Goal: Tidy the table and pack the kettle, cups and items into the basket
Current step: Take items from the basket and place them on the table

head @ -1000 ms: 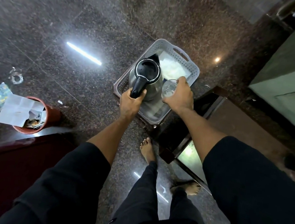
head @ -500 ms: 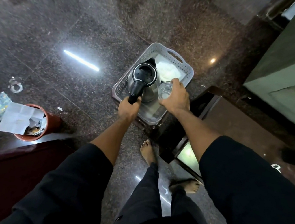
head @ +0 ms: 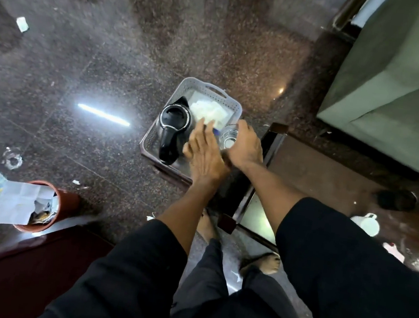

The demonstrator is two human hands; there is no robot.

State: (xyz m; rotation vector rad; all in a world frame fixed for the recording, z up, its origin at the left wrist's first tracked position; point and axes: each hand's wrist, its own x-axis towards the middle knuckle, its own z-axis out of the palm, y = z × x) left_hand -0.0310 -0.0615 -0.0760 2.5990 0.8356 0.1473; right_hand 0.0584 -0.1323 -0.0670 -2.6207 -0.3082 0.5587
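Note:
A grey perforated basket [head: 214,89] rests on the end of a dark wooden table [head: 316,174]. In its left half stands the steel kettle [head: 173,122] with a black lid and handle. White cloth or paper [head: 206,109] lies in the far part of the basket. My left hand [head: 204,150] hovers over the basket's middle, fingers spread, holding nothing. My right hand [head: 245,147] grips a clear glass [head: 229,137] at the basket's right side. A white cup [head: 367,224] lies further right on the table.
A red bin [head: 61,208] stuffed with paper stands on the granite floor at the left, scraps around it. A dark red edge [head: 13,266] runs along the lower left. A green sofa [head: 402,78] fills the upper right. My bare feet are below the table.
My left hand has let go of the kettle handle and moved right over the basket's middle. The kettle now stands in the basket. My right hand still holds the glass.

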